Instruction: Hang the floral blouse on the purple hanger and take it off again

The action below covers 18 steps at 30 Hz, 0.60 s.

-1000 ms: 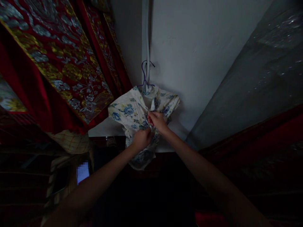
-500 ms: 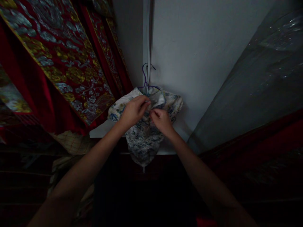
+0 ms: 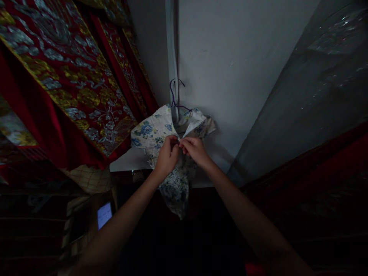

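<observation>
A white short-sleeved shirt [image 3: 155, 128] with blue flowers hangs on a purple hanger [image 3: 173, 97] against the wall. My left hand [image 3: 168, 155] pinches the shirt's front edge just below the open neckline. Right beside it, my right hand [image 3: 194, 149] is closed on the opposite front edge, its fingertips almost meeting the left ones. What lies between the fingertips, perhaps a fastening, is too small and dark to make out. Below my hands the shirt's lower part hangs down in folds.
Red cloth with gold and silver embroidery [image 3: 89, 96] hangs at the left. A lit phone [image 3: 104, 215] lies on a wooden surface at lower left. Shiny clear plastic sheeting [image 3: 310, 88] covers the right side. A pale strip [image 3: 171, 46] runs down the wall [image 3: 224, 76] behind the hanger.
My left hand rose from the lower shirt front to the neckline, then came down beside the right hand. The right hand stayed near the front opening. The phone is visible again.
</observation>
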{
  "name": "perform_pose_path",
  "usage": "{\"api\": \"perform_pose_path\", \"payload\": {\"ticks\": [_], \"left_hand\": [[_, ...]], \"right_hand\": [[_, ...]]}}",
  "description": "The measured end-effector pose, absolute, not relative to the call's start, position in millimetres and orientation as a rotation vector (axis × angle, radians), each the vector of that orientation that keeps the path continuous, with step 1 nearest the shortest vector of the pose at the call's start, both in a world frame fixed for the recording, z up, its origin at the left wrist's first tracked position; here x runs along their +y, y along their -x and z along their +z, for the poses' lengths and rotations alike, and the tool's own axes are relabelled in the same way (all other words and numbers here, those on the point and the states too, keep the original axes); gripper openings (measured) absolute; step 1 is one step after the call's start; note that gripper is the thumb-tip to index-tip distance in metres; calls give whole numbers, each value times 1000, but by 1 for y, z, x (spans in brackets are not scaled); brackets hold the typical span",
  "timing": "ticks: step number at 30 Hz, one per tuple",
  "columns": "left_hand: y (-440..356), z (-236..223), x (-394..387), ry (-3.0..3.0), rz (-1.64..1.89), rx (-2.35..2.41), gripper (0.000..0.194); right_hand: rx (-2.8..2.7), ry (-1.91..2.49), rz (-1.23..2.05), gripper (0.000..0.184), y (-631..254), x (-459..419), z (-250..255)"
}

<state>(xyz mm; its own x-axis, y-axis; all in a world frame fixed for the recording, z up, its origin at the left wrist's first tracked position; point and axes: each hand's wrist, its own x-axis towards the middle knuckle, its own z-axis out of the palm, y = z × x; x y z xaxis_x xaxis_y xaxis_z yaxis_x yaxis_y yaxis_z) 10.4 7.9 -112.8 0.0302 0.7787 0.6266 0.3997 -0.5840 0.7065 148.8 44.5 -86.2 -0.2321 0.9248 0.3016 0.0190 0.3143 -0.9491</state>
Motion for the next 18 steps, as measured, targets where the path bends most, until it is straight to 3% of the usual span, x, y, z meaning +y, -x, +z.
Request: {"api": "perform_pose_path", "payload": {"ticks": [3,8,13,18], "left_hand": [[-20,-125,15,-1858,1613,1054,26],[-25,-147,18,-1918,1617,1207,9],[-20,-164,20,-1980,1585,1316,13],[-19,-150,29,-2092,1525,1337,9]], "right_hand": [[-1531,883,1165,38,-150,43,-95],[-1551,886,1207,36,-149,40,-98],[-1277,975,1128,28,-138,62,-36],[-1267,947,1177,28,-127,78,15]]}}
